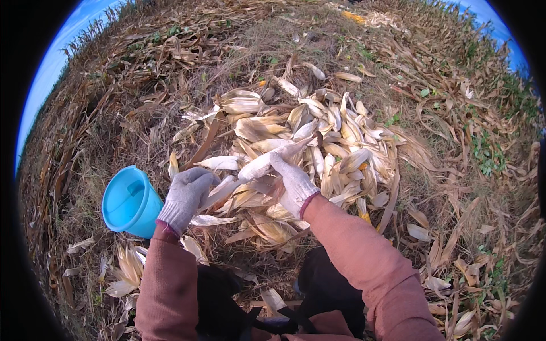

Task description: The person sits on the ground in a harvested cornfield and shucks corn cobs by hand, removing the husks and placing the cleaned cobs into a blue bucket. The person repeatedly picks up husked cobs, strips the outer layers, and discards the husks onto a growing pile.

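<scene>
An ear of corn (256, 167) in pale dry husk lies slantwise in my right hand (294, 185), which wears a white knit glove with a purple cuff. My left hand (187, 197), gloved the same way, is closed on a strip of husk (224, 191) that runs toward the ear's near end. The left fingertips are partly hidden from above. Beneath and beyond both hands spreads a heap of corn ears in dry husks (354, 128); yellow kernels show on a few. Just left of my left hand, a light blue plastic bucket (147, 209) leans with its mouth toward the left.
Dry grass and fallen corn leaves (170, 51) cover the ground around the heap. At the far top lies a patch of yellow corn cobs (354, 17). Loose husks (128, 270) lie below the bucket. Standing corn stalks (473, 34) line the field's edges.
</scene>
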`<state>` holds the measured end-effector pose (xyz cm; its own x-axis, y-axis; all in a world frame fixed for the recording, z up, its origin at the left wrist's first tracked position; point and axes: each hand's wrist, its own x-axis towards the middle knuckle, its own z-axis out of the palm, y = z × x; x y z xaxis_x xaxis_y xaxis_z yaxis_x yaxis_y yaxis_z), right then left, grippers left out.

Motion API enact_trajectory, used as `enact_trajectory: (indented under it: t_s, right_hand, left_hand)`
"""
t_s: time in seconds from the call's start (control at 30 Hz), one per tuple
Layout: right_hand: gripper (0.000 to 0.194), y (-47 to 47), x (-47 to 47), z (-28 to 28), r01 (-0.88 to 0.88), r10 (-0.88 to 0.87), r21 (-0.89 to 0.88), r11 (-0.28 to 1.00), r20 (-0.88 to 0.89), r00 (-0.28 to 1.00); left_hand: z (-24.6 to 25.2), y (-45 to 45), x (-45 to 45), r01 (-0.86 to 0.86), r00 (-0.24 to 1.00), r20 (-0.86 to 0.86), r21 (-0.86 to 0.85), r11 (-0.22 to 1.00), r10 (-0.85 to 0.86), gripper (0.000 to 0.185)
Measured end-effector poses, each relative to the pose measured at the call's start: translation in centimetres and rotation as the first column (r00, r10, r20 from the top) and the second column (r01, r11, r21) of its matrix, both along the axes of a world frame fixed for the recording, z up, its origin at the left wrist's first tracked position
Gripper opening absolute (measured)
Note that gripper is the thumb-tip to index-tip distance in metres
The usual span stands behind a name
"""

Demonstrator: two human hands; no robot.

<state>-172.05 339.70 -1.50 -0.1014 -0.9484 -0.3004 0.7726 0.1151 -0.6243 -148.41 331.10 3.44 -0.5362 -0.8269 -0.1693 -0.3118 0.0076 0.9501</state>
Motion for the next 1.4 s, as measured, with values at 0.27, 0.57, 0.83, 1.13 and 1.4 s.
enact_trajectory:
  t_s: [0.27,0.57,0.83,1.13,1.4]
  right_hand:
    - [0.046,0.6,1.3,-1.1,-0.066,0.047,0.026,0.997,-0.940,0.337]
    - [0.038,1.8,3.0,1.9,-0.280,0.269,0.253,0.926,-0.963,0.016]
    - [0.036,1.7,3.3,2.3,-0.318,0.324,0.320,0.892,-0.945,-0.043]
    - [0.032,0.1,3.5,-1.7,-0.330,0.290,-0.075,0.941,-0.324,0.901]
    - [0.024,-0.2,0.0,0.1,-0.004,0.005,-0.005,1.000,0.026,1.000]
  left_hand:
    - [-0.4,0.9,-0.2,0.243,0.832,0.534,-0.595,0.766,0.152,0.031]
    - [0.1,2.3,-2.4,0.153,0.978,0.205,-0.533,0.832,-0.049,0.020]
    - [0.2,2.5,-2.6,0.113,0.959,0.282,-0.413,0.904,0.009,0.024]
    - [-2.0,1.5,-3.1,-0.092,0.847,-0.441,0.425,0.901,0.295,0.023]
    - [-0.5,1.3,-2.0,0.111,0.835,-0.529,0.431,0.895,0.152,0.016]
